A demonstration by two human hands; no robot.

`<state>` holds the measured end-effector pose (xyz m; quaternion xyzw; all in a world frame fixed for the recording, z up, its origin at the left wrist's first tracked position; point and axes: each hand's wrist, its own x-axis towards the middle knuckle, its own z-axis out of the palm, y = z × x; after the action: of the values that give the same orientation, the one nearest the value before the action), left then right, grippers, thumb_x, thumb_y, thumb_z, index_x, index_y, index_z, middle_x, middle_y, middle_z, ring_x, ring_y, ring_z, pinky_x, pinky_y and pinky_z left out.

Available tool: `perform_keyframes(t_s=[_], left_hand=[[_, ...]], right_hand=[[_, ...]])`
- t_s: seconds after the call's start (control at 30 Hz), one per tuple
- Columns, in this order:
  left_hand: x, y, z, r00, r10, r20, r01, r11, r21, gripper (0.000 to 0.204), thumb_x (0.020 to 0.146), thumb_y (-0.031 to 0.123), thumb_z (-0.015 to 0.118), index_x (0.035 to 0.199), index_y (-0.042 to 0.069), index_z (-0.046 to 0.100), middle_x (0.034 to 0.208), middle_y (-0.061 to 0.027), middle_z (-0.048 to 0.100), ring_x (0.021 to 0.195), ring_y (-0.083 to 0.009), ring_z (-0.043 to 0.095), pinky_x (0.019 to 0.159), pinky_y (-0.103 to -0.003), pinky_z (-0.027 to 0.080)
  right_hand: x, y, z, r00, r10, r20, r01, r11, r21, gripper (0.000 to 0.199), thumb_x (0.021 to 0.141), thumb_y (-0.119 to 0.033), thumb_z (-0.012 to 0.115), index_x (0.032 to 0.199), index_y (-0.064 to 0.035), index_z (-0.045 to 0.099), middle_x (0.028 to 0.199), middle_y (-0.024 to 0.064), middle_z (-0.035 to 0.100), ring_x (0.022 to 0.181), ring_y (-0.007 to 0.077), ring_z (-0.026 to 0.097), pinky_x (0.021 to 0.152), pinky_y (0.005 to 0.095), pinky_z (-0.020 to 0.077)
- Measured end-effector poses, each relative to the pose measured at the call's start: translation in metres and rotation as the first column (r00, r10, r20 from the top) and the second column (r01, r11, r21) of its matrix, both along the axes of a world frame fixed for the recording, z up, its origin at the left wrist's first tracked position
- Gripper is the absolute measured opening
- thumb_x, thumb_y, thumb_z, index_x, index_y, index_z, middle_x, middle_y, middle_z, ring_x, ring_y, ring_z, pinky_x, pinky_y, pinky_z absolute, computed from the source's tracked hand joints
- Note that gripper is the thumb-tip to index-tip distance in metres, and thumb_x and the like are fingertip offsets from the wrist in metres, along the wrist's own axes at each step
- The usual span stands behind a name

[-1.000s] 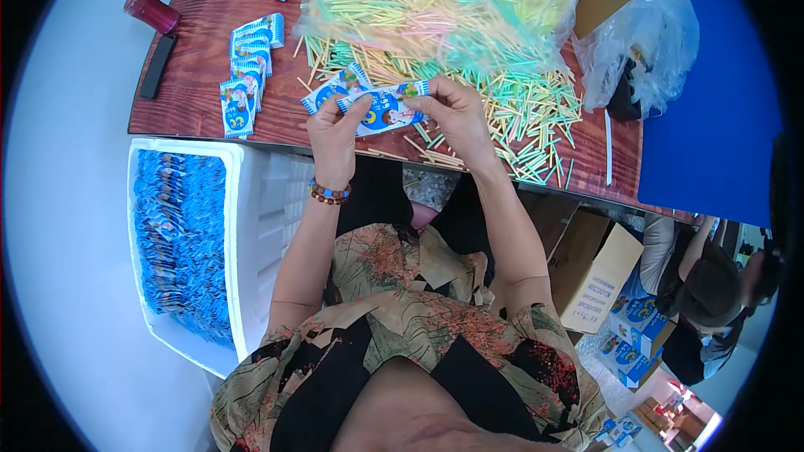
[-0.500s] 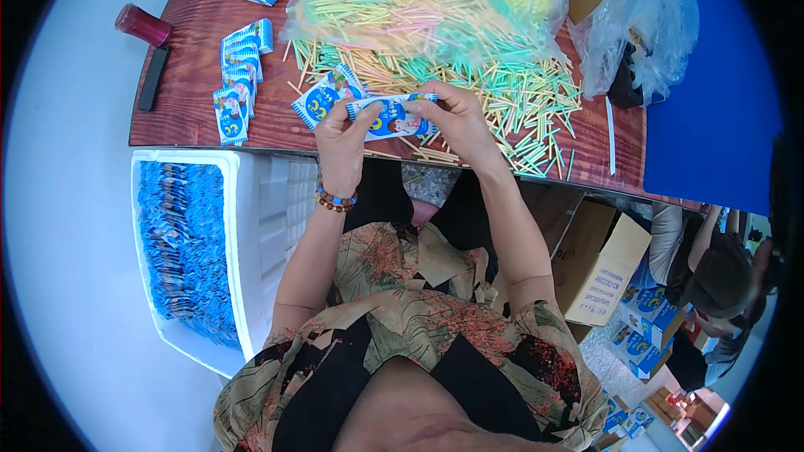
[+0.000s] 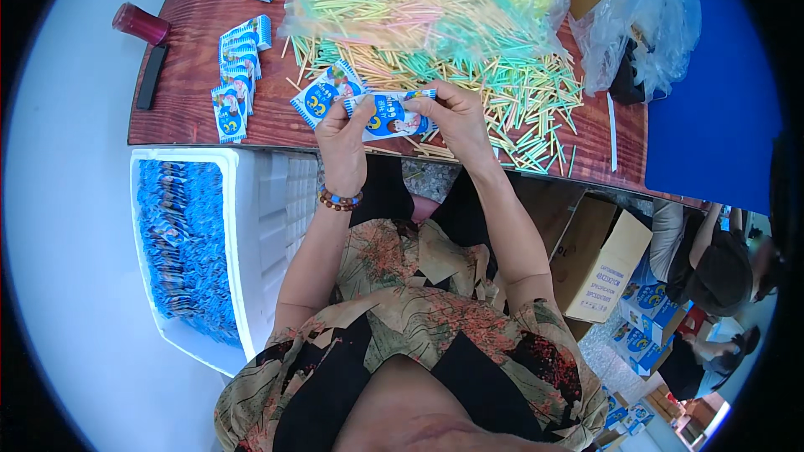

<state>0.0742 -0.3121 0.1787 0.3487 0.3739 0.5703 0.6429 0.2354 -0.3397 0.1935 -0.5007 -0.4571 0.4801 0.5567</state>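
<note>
Between my two hands, just above the table's front edge, a blue and white packet (image 3: 394, 121) is held by its upper edge. My left hand (image 3: 343, 138) pinches its left corner between thumb and finger; a beaded bracelet circles that wrist. My right hand (image 3: 458, 121) pinches the upper right corner. Another such packet (image 3: 328, 94) lies on the table beside my left fingers, partly covered by them. Beyond my hands spreads a loose heap of thin pastel sticks (image 3: 528, 100), yellow, green and orange, some reaching under my right hand.
A large clear bag of sticks (image 3: 435, 0) lies at the back. Left on the reddish table (image 3: 193, 25) are a row of overlapping packets (image 3: 239, 75), a black bar (image 3: 152, 78) and a dark red cylinder (image 3: 141, 23). A white foam box (image 3: 234, 234) full of packets stands below; cartons (image 3: 599, 264) and people are at right.
Both hands keep their pinch on the packet, almost in the same place. At far right, the people in the background have shifted.
</note>
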Motion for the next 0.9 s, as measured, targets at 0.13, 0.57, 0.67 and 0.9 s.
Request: perform_keyframes(t_s=[0.13, 0.57, 0.67, 0.9], left_hand=[[0.006, -0.001, 0.000, 0.982, -0.020, 0.189, 0.034, 0.997, -0.070, 0.011, 0.092, 0.009, 0.062, 0.094, -0.001, 0.068, 0.089, -0.0021, 0.068, 0.076, -0.0051, 0.061, 0.069, -0.021, 0.049], [0.011, -0.013, -0.015, 0.999, 0.015, -0.045, -0.011, 0.997, 0.073, 0.009, 0.091, 0.006, 0.062, 0.090, -0.001, 0.068, 0.087, -0.0001, 0.067, 0.077, -0.0030, 0.058, 0.068, -0.021, 0.047], [0.017, -0.013, -0.002, 1.000, 0.025, -0.014, -0.024, 0.998, 0.051, 0.008, 0.090, 0.003, 0.063, 0.094, -0.002, 0.068, 0.086, 0.0010, 0.065, 0.077, -0.0028, 0.056, 0.067, -0.020, 0.045], [0.011, -0.007, -0.018, 0.998, -0.018, 0.063, 0.016, 0.999, 0.031, 0.011, 0.091, 0.005, 0.063, 0.096, -0.003, 0.067, 0.085, 0.0014, 0.065, 0.075, -0.0020, 0.053, 0.067, -0.019, 0.043]], right_hand=[[0.002, 0.001, -0.007, 0.999, -0.015, -0.049, 0.014, 1.000, -0.009, 0.007, 0.087, -0.005, 0.066, 0.090, 0.0005, 0.068, 0.078, 0.0003, 0.066, 0.069, 0.0030, 0.057, 0.061, 0.0192, 0.0459], [0.014, 0.001, -0.022, 0.971, 0.021, -0.238, -0.038, 0.997, -0.069, 0.012, 0.089, -0.013, 0.066, 0.091, -0.0015, 0.069, 0.082, -0.0005, 0.067, 0.073, 0.0037, 0.058, 0.067, 0.0207, 0.0468], [0.015, -0.001, -0.018, 0.973, 0.005, -0.232, -0.010, 1.000, -0.018, 0.012, 0.089, -0.013, 0.066, 0.091, -0.0019, 0.069, 0.083, -0.0005, 0.067, 0.074, 0.0037, 0.059, 0.067, 0.0207, 0.0468], [0.010, -0.002, -0.014, 0.996, -0.050, -0.077, 0.054, 0.997, 0.055, 0.014, 0.091, -0.013, 0.063, 0.090, -0.0004, 0.068, 0.079, -0.0006, 0.066, 0.072, 0.0044, 0.057, 0.068, 0.0209, 0.0459]])
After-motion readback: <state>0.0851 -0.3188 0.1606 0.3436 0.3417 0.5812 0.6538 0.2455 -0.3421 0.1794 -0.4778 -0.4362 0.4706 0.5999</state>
